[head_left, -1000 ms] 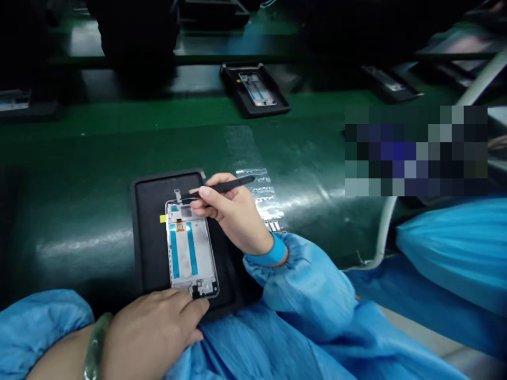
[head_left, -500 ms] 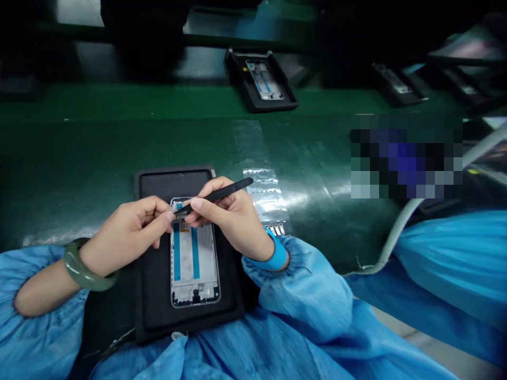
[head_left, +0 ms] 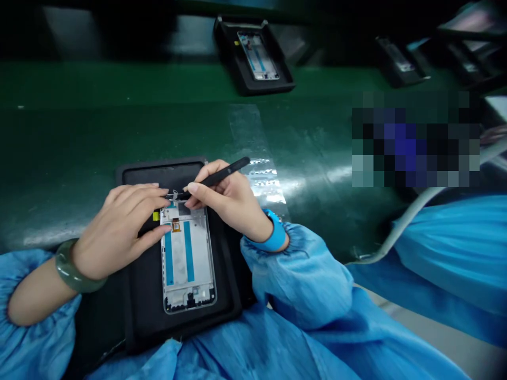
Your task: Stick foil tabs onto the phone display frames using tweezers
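Observation:
A phone frame point(head_left: 202, 248) with two blue strips and a small orange flex connector point(head_left: 176, 226) lies face down in a black tray point(head_left: 146, 322). My right hand point(head_left: 224, 198) pinches black tweezers point(head_left: 229, 170), their tips low over the frame's upper end. Close to the tips is a small clear piece point(head_left: 175, 195); whether they grip it I cannot tell. My left hand point(head_left: 127, 221) lies along the frame's upper left edge, fingers stretched out and thumb apart, holding nothing. Beside its fingers shows a yellow tab point(head_left: 156, 216).
A clear strip point(head_left: 265, 169) of small parts lies on the green bench point(head_left: 79, 137), right of the tray. Another tray point(head_left: 269, 87) holding a phone frame stands at the back. More trays, a pale hose point(head_left: 404, 227) and another person's blue sleeve point(head_left: 455, 237) are on the right.
My left hand has gone from a pinch near the tweezer tips to spread fingers. A yellow tab now shows beside it. The tweezers stay in my right hand; the view has shifted slightly.

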A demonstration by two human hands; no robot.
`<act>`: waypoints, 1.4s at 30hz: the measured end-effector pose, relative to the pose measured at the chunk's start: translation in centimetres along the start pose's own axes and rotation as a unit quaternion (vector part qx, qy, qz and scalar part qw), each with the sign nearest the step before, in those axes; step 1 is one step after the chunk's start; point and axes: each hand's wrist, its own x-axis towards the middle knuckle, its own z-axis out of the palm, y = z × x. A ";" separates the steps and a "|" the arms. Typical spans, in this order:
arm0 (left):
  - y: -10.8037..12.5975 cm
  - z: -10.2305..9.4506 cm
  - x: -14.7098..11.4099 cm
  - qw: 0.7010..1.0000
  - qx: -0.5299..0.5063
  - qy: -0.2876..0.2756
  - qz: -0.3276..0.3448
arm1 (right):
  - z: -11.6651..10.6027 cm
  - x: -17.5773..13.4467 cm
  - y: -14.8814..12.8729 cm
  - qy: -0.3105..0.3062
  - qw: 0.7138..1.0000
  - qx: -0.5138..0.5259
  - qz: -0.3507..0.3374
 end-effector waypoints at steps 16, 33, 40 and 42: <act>-0.4 0.4 -0.3 1.000 0.000 -0.003 -0.003 | -0.5 0.2 -0.2 -0.052 0.998 -0.027 0.015; -0.3 0.4 -0.3 1.000 0.007 -0.002 0.004 | -0.4 0.2 -0.2 -0.055 0.997 -0.053 0.001; -0.2 0.4 -0.4 0.996 0.067 -0.003 0.051 | -0.4 0.0 -0.2 -0.058 0.994 -0.087 -0.017; -0.1 0.4 -0.4 0.994 0.088 -0.005 0.067 | -0.4 0.0 -0.1 -0.060 0.992 -0.103 -0.028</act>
